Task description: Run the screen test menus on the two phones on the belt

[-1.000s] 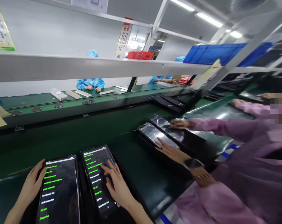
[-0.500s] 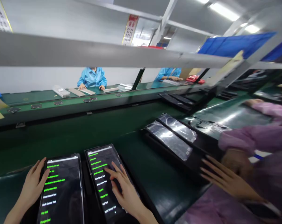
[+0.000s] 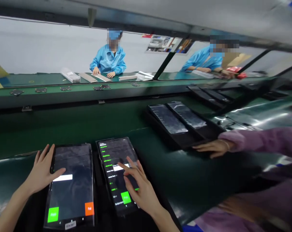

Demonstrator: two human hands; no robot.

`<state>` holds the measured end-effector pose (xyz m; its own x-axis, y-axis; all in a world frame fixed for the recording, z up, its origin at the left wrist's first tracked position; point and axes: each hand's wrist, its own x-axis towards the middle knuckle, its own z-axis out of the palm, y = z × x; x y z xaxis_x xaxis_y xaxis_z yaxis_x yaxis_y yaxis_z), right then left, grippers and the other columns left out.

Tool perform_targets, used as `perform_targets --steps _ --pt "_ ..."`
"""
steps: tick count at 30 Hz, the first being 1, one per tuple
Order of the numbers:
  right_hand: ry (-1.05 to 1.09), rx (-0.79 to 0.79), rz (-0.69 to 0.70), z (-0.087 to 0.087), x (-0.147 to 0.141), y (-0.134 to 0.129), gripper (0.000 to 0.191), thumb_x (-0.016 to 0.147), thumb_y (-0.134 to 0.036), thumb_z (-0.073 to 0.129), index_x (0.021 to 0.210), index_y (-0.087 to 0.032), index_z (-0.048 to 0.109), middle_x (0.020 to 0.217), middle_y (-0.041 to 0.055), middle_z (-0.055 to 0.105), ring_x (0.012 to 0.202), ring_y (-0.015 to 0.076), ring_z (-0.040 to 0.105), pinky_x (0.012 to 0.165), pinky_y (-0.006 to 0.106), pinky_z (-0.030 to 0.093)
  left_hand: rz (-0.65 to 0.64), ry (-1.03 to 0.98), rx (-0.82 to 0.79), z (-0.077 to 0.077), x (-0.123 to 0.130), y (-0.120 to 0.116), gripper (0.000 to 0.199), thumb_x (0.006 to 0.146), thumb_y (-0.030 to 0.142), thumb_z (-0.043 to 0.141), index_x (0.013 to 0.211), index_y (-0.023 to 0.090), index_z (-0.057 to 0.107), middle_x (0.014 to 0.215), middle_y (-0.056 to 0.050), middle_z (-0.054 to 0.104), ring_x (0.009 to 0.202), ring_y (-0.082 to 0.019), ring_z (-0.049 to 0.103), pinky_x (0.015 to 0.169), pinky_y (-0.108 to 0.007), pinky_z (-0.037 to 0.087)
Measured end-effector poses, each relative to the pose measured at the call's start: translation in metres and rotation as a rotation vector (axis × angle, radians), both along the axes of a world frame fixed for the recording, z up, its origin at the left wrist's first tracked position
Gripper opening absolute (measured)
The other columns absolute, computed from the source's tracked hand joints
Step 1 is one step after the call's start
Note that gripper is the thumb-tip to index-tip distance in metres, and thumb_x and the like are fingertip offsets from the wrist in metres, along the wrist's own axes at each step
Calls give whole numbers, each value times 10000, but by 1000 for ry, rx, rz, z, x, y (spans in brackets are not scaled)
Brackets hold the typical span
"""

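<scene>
Okay, on the head view I count two phones on the green belt (image 3: 63,135) at six o'clock: the left hand (image 3: 43,170) lies open, its thumb on the first phone (image 3: 72,180), and the right hand (image 3: 138,190) has its fingertips on the second phone (image 3: 116,158), neither gripping. At two o'clock, two film-wrapped phones (image 3: 167,118) sit in a black tray (image 3: 184,140), with a co-worker's hand (image 3: 212,149) in a pink sleeve just beside it.

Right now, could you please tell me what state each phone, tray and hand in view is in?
Left phone: lit, white bar, green button, orange Fail button.
Right phone: lit, green text list, green button.
Left hand: open, thumb across left phone's screen.
Right hand: fingers spread over right phone's screen.
Black tray: holds two film-covered phones.
Co-worker's hand: flat, at tray's near edge.
</scene>
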<state>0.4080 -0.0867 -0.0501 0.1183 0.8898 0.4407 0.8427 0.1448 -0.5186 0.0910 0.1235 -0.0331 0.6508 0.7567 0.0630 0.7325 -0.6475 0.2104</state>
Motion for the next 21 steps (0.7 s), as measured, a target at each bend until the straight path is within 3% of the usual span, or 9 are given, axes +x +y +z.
perform_targets --steps 3,7,14,21 --pt "-13 23 0 -1 -1 0 97 902 -141 434 922 -235 442 1186 72 653 1333 268 414 1118 570 295 -58 69 -11 0 -3 1 1104 785 760 446 1489 141 -138 1546 -200 145 1427 -385 66 1106 -641 175" --pt "-24 28 12 0 0 2 123 902 -136 437 972 -234 461 1179 68 655 1327 259 423 1117 557 306 -60 98 0 0 -3 3 1243 699 806 511 1474 118 -176 1545 -219 102 1419 -411 18 1099 -669 143" --pt "-47 96 63 2 0 2 122 881 -116 459 916 -233 459 1121 55 684 1316 270 439 1105 592 287 51 -116 -203 6 0 0 855 881 685 228 1500 104 129 1551 -146 183 1441 -315 56 1153 -574 114" --pt "-32 78 101 4 2 4 107 914 -136 441 942 -235 470 1099 54 687 1291 253 472 1103 576 305 199 -200 -322 19 18 6 840 851 692 203 1490 146 193 1498 -124 340 1388 -310 294 1156 -554 108"
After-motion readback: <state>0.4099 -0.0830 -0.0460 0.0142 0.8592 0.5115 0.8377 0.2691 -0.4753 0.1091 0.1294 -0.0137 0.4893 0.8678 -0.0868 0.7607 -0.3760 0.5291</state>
